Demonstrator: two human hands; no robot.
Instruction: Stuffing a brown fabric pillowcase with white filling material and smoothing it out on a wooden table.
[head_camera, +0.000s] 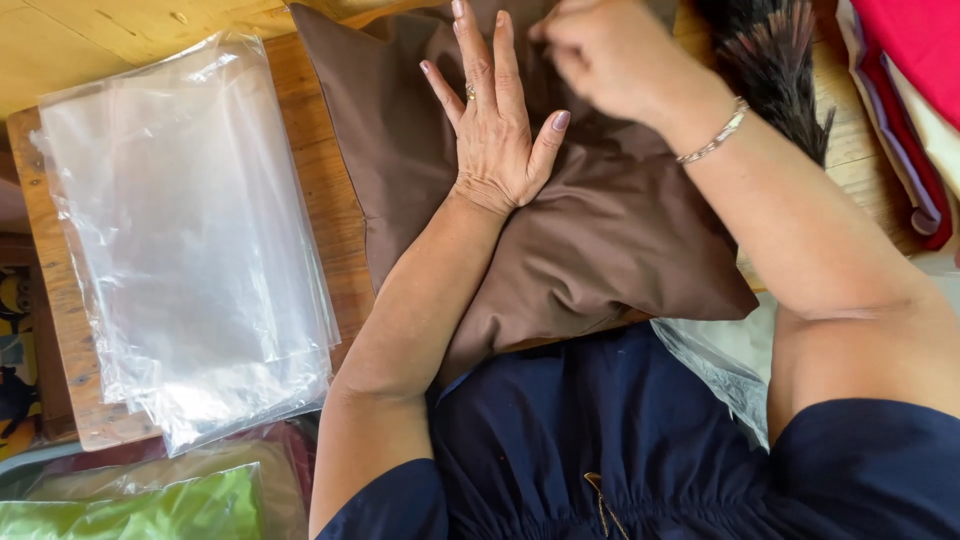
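While left hand (495, 125) presses flat on brown cushion (600, 240), right hand (590, 55) pinches it, plastic bags (180, 240) beside

Navy dress (620, 440), silver bracelet (712, 138), ring (470, 92)

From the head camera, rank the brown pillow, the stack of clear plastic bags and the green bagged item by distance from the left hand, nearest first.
1. Brown pillow: the left hand lies flat on it, centre of the table.
2. Stack of clear plastic bags: to the hand's left, on the table.
3. Green bagged item: bottom left corner, below the table edge.
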